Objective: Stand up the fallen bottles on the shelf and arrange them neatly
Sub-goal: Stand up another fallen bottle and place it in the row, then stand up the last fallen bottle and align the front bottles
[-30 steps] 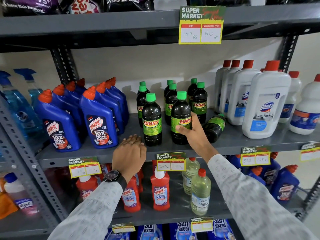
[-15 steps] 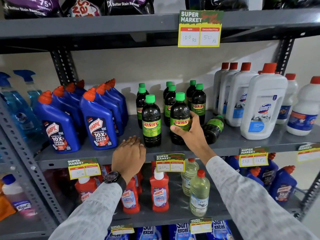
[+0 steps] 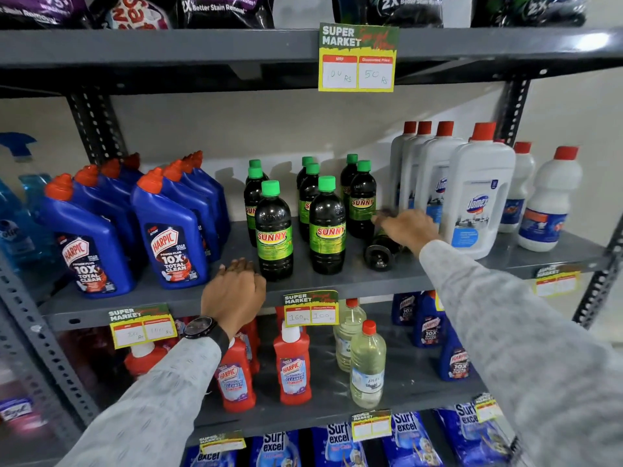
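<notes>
Several dark Sunny bottles with green caps stand on the grey middle shelf [image 3: 340,281], two of them in front: the front left bottle [image 3: 273,237] and the front right bottle [image 3: 327,230]. To their right one fallen Sunny bottle [image 3: 379,256] lies on its side, its base toward me. My right hand [image 3: 408,230] lies over this bottle's upper part, fingers curled on it and blurred by motion. My left hand [image 3: 232,291] rests on the shelf's front edge beside the front left bottle, fingers relaxed and holding nothing.
Blue Harpic bottles [image 3: 168,237] crowd the shelf to the left. Large white Domex bottles [image 3: 478,203] stand close on the right of the fallen bottle. Price tags hang on the shelf edges. Red Harpic bottles [image 3: 292,365] and clear bottles [image 3: 367,365] fill the shelf below.
My right hand let go of the front right Sunny bottle, left standing, and moved right onto the fallen bottle. My left hand stayed on the shelf edge.
</notes>
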